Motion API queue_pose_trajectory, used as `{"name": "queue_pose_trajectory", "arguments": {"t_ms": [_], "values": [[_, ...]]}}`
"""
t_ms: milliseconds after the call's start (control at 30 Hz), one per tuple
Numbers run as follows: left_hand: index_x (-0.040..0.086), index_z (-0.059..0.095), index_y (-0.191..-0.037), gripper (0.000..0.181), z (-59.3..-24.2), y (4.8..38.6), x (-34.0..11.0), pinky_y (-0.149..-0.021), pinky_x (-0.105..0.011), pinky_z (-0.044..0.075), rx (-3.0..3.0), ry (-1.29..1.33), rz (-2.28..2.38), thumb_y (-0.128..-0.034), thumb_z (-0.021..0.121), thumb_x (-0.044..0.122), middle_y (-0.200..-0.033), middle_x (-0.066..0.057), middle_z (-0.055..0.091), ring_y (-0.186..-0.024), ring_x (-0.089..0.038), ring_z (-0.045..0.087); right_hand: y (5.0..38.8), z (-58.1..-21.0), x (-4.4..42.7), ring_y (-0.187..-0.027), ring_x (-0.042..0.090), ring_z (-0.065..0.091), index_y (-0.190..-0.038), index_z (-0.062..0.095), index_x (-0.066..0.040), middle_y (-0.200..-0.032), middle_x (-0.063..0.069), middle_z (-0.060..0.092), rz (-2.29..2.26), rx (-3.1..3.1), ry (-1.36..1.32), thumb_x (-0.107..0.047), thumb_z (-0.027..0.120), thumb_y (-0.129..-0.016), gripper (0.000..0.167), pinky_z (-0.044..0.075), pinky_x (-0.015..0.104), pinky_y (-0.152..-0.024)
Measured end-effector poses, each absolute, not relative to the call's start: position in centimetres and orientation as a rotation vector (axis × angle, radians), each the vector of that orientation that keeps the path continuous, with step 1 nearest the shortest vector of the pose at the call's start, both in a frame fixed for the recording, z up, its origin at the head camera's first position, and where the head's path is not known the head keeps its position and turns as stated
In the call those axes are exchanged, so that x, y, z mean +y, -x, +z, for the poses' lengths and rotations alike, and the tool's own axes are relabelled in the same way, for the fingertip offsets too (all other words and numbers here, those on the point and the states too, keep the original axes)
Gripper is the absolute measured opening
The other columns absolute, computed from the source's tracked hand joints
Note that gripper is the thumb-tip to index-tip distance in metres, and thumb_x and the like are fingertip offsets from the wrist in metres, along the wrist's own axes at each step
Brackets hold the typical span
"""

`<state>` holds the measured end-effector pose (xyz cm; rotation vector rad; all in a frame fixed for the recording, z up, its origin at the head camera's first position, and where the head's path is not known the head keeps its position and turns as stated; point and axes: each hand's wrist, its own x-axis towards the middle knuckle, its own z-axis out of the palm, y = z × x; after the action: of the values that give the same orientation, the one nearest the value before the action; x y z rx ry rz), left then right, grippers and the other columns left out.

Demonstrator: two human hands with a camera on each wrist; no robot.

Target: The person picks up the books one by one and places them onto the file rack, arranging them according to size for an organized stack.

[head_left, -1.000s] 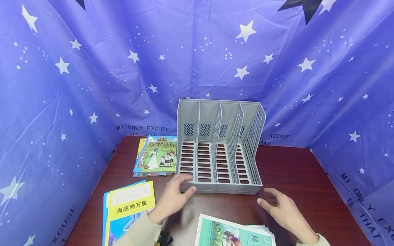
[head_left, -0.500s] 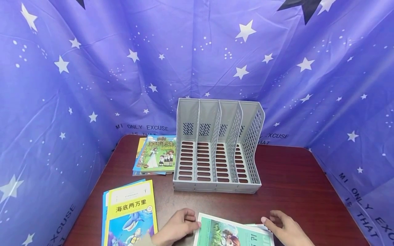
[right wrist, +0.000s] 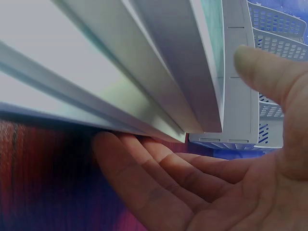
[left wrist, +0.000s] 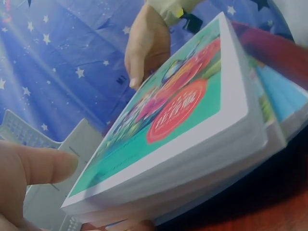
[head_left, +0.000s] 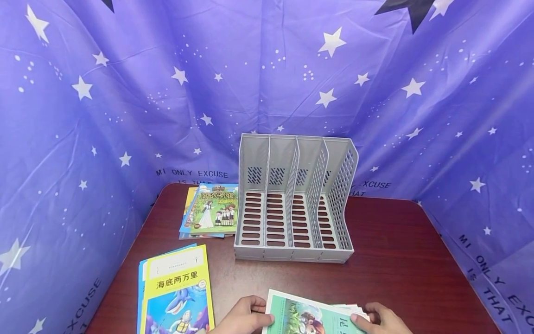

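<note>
A stack of books [head_left: 310, 317] with a green, white-bordered cover lies at the table's near edge in the head view. My left hand [head_left: 246, 317] is at its left side. In the left wrist view, the thumb [left wrist: 50, 164] stands just off the cover's edge, and a fingertip shows below the stack. At the opposite side, my right hand [head_left: 381, 319] straddles the stack's edge. The right wrist view has its fingers [right wrist: 159, 183] reaching under the bottom book, while the thumb [right wrist: 269, 70] stays apart above the cover. The remaining fingers of the left hand are mostly hidden.
Behind the stack stands a grey file rack [head_left: 294, 254] with several slots. To the left lie books with a yellow top cover [head_left: 179, 278]. Further back, more books [head_left: 214, 211] lie against the rack's left side. A starry blue curtain [head_left: 267, 69] surrounds the dark red table [head_left: 392, 241].
Both hands have moved back from the rack's front toward me, down to the sides of the green-covered stack. The right hand has closed in on the stack's right edge. The books stay in place.
</note>
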<state>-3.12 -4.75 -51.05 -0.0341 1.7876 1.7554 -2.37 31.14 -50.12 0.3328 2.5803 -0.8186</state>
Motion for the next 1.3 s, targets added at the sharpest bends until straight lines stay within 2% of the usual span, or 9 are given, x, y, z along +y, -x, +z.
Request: {"name": "queue_pose_trajectory", "arguments": {"t_ms": [267, 800, 1000, 1300], "values": [[-0.013, 0.062, -0.107, 0.027, -51.1, 2.8, -4.6, -0.079, -0.036, 0.058, 1.829, 0.009, 1.762, -0.0853, 0.065, 0.004, -0.091, -0.008, 0.068, -0.085, -0.018, 0.065, 2.3, -50.5, 31.2, -0.077, 0.013, 0.057, -0.107, 0.064, 0.007, -0.081, -0.003, 0.064, -0.88, 2.614, -0.336, -0.034, 0.078, -0.082, 0.05, 0.049, 0.03, -0.068], [-0.015, 0.065, -0.109, 0.033, -51.1, 2.6, -4.3, -0.077, -0.037, 0.059, 1.795, 0.037, 1.818, -0.0774, 0.064, -0.006, -0.092, -0.016, 0.072, -0.088, -0.025, 0.07, 2.5, -50.8, 31.4, -0.077, 0.013, 0.059, -0.115, 0.059, 0.011, -0.081, -0.001, 0.065, -0.927, 2.624, -0.349, -0.032, 0.082, -0.078, 0.061, 0.049, 0.028, -0.066], [-0.015, 0.065, -0.108, 0.031, -51.2, 2.7, -4.2, -0.077, -0.038, 0.059, 1.801, 0.061, 1.81, -0.0773, 0.064, -0.009, -0.091, -0.015, 0.072, -0.088, -0.025, 0.07, 2.5, -50.4, 31.2, -0.077, 0.014, 0.06, -0.115, 0.058, 0.014, -0.082, 0.0, 0.066, -0.974, 2.605, -0.322, -0.028, 0.081, -0.08, 0.059, 0.049, 0.027, -0.065], [-0.014, 0.066, -0.107, 0.032, -51.6, 3.0, -4.2, -0.075, -0.034, 0.059, 1.868, 0.037, 1.806, -0.0759, 0.066, -0.007, -0.088, -0.013, 0.072, -0.084, -0.02, 0.069, 2.6, -50.0, 30.9, -0.076, 0.013, 0.058, -0.115, 0.06, 0.012, -0.081, 0.0, 0.064, -0.978, 2.623, -0.304, -0.027, 0.081, -0.08, 0.057, 0.047, 0.025, -0.065]]}}
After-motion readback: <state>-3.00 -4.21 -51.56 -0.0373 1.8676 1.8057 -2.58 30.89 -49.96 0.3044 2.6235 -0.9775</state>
